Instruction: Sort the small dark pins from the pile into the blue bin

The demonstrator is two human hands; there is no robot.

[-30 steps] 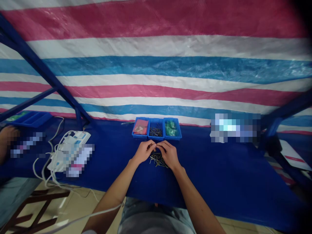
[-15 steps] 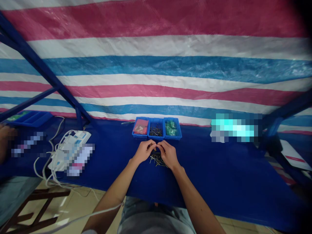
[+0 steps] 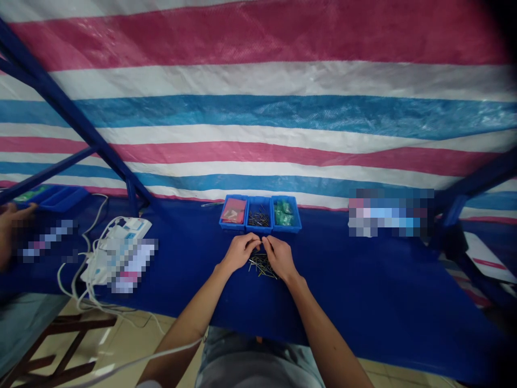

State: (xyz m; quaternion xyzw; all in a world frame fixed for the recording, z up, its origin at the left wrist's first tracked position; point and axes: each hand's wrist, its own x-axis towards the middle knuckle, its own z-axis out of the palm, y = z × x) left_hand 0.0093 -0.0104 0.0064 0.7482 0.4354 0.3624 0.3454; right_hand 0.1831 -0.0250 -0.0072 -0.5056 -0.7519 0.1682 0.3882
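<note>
My left hand [image 3: 241, 250] and my right hand [image 3: 279, 254] meet fingertip to fingertip over the blue table, both closed in a pinch. Whatever lies between the fingers is too small to name. Just below the fingers is a loose pile of thin metal screws or nails [image 3: 262, 265], partly covered by my right hand. Beyond the hands stand three small blue bins side by side. The left bin holds a red packet or card [image 3: 233, 209], the middle one dark metal screws or nails [image 3: 258, 218], the right one green plastic pieces or bags [image 3: 284, 212].
On the left, a white power strip [image 3: 109, 250] lies with tangled white cables. Farther left, another person's hand [image 3: 12, 223] is near a blue tray [image 3: 60, 198]. Blue metal posts [image 3: 72, 116] flank a striped tarp [image 3: 283, 113]. A blurred-out object [image 3: 388, 213] sits at the right.
My fingertips have drawn slightly apart while staying pinched over the pile. At far left, the other person's hand has moved toward the blue tray.
</note>
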